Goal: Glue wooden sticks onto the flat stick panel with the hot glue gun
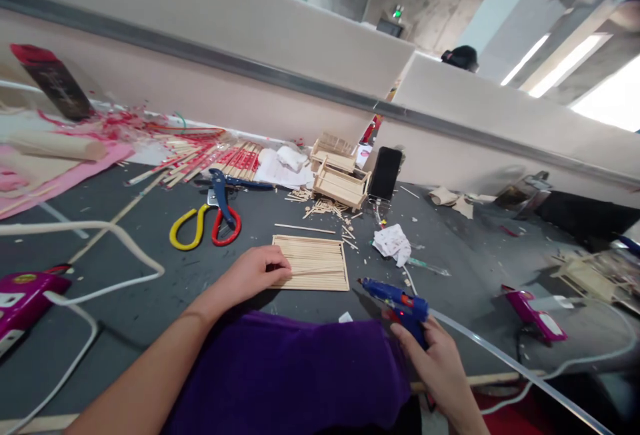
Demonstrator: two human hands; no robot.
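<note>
My right hand (435, 358) grips a blue hot glue gun (400, 298), its nozzle pointing left toward a flat panel of thin wooden sticks (313, 248). A long clear glue stick (500, 352) juts from the gun's back end. Over the panel's left part, my left hand (263, 267) is closed, pinching a thin wooden stick (320, 272) that lies across the panel; its fingertips are partly hidden. Just behind the panel a single loose stick (305, 228) rests on the dark table.
Red-and-yellow-handled scissors (227, 225) and blue pliers (223, 195) lie left of the panel. Small wooden models (340, 185), a phone (385, 172) and crumpled tissue (393, 243) stand or lie behind. Purple devices (537, 315) with white cables flank the work area. A low partition (225, 55) runs behind.
</note>
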